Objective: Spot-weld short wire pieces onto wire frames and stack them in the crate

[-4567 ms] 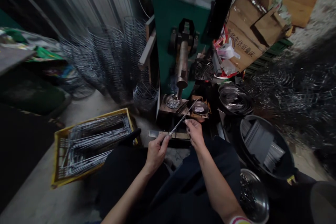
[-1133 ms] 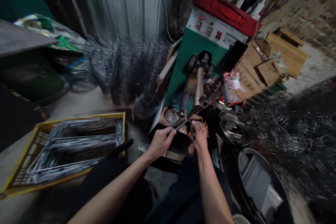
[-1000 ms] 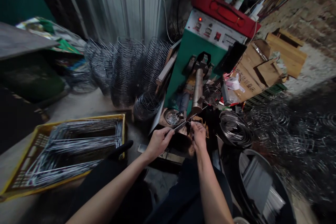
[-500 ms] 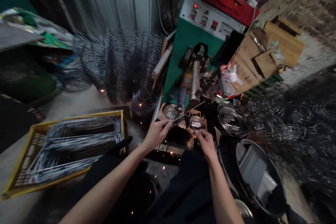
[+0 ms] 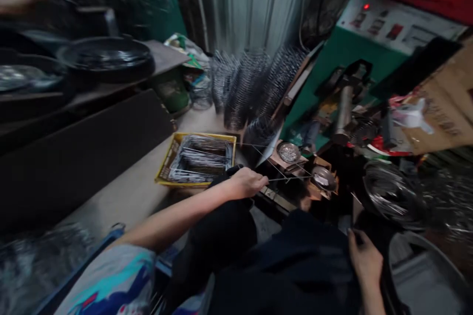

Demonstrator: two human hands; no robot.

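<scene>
My left hand (image 5: 248,183) is closed on one end of a bent wire frame (image 5: 275,179). Its thin rods spread out toward two small dishes at the machine's foot. One dish (image 5: 289,152) holds small shiny pieces; the other dish (image 5: 323,177) has a pale scrap inside. Lower right, my right hand (image 5: 365,256) is closed beside a bucket (image 5: 424,256). A thin flat piece (image 5: 356,209) shows just beyond its fingertips, but blur hides what it grips. The green welding machine (image 5: 314,103), with its red light lit, stands ahead.
A yellow crate (image 5: 166,160) of wire rods lies left of my left hand. Coiled wire stacks (image 5: 246,83) stand behind it. Wire rings (image 5: 393,189) lie at right. Another person's hand (image 5: 24,0) shows at upper left, above black round pans (image 5: 107,56) on a bench.
The view has swung left. My left hand has drawn the wire frame away from the machine toward the crate. My right hand has gone from the dish toward the bucket. The sparks are gone.
</scene>
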